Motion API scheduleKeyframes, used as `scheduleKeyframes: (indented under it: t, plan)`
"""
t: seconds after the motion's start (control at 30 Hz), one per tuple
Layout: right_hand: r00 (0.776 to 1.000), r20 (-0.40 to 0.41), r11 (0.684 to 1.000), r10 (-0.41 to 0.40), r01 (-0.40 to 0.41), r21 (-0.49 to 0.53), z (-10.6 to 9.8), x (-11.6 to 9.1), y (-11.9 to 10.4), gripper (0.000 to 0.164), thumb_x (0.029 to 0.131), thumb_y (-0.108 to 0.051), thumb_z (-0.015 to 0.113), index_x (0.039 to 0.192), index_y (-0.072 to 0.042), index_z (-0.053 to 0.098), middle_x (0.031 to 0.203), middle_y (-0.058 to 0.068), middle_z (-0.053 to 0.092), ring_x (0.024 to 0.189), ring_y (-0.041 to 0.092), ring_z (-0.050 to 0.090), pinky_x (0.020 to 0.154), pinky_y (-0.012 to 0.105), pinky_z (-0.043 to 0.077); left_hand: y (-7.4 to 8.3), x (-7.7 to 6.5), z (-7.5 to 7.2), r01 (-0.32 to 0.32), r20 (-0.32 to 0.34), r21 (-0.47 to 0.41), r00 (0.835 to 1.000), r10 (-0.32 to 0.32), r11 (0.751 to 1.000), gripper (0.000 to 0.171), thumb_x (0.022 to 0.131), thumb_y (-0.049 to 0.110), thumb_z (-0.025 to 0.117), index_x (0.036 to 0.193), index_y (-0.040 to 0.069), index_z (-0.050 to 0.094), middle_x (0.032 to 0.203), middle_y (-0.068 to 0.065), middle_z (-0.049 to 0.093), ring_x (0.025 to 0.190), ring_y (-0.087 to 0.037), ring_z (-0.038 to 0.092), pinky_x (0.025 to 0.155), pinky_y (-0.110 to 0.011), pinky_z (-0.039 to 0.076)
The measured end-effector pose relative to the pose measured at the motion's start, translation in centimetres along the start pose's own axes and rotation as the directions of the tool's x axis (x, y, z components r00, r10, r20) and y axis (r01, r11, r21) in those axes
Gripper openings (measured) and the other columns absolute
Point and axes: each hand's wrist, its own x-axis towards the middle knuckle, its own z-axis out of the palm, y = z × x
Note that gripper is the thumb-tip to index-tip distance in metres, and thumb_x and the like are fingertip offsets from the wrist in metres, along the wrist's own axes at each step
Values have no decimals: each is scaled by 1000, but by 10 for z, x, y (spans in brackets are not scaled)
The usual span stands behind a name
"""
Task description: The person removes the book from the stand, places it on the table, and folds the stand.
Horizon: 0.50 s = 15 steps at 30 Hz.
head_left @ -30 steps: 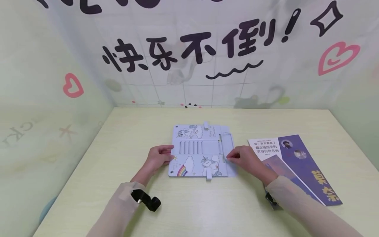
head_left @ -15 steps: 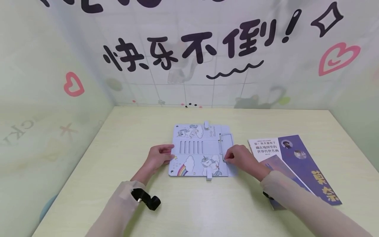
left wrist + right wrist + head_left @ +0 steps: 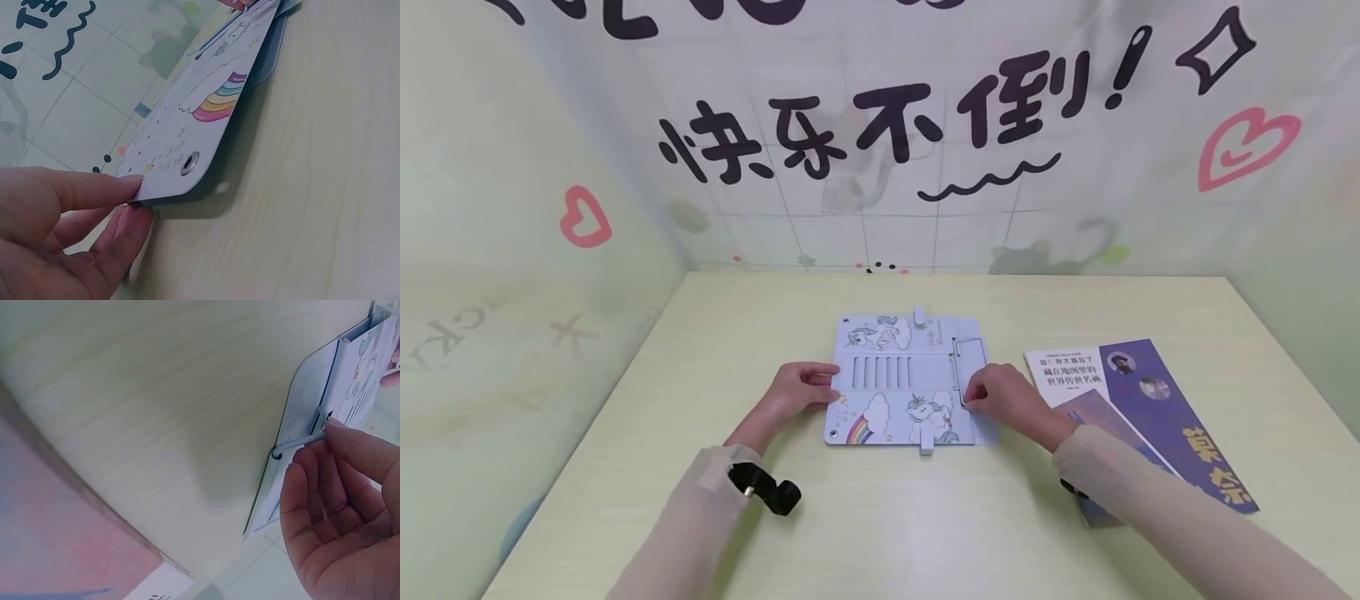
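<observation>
A pale lilac book stand (image 3: 891, 373) printed with unicorns, clouds and a rainbow lies in the middle of the table in the head view. My left hand (image 3: 790, 393) pinches its left edge, thumb on top and fingers beneath; in the left wrist view this corner of the stand (image 3: 165, 159) is tilted up off the table. At the stand's right side, my right hand (image 3: 1006, 398) pinches a thin wire bracket (image 3: 300, 442) between thumb and fingertips. The bracket's end sits in a small hole in the stand's panel. Two clips (image 3: 927, 440) stick out at the front and back edges.
To the right lie a purple-and-white book (image 3: 1157, 392) and a smaller blue book (image 3: 1101, 421) overlapping it, partly under my right forearm. A printed cloth (image 3: 850, 233) hangs behind the pale wooden table (image 3: 865, 533).
My right hand has shifted slightly left along with the wire bracket, whose outline now shows more clearly over the panel. The left hand keeps its hold on the stand's edge.
</observation>
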Motion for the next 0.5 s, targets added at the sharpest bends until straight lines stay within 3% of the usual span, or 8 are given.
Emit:
scheduleKeyframes:
  t: [0.13, 0.3, 0.5]
  plan:
    - [1000, 10, 1000, -6, 6, -21, -2, 1, -2, 5, 76, -1, 71, 75, -5, 69, 72, -2, 60, 66, 12, 51, 63, 27, 46, 10, 2, -8, 6, 39, 95, 999, -9, 995, 42, 76, -4, 70, 116, -4, 58, 103, -17, 59, 80, -17, 59, 69, -27, 54]
    - [999, 46, 999, -3, 5, -51, -8, -7, -15, 6, 78, -3, 68, 82, -8, 69, 74, -3, 59, 67, 13, 50, 62, 27, 45, 36, 7, -17, -13, 52, 207, 999, 2, 978, 40, 80, 3, 68, 117, -3, 57, 107, -17, 58, 83, -20, 60, 70, -30, 54]
    - [992, 84, 993, -98, 92, 74, -1, -30, -37, 6, 78, -9, 70, 84, -9, 68, 70, -8, 57, 63, 9, 50, 58, 23, 46, 69, 24, -9, -74, 54, 221, 997, 64, 972, 35, 86, 9, 62, 120, 1, 57, 108, -16, 58, 98, -28, 57, 72, -31, 54]
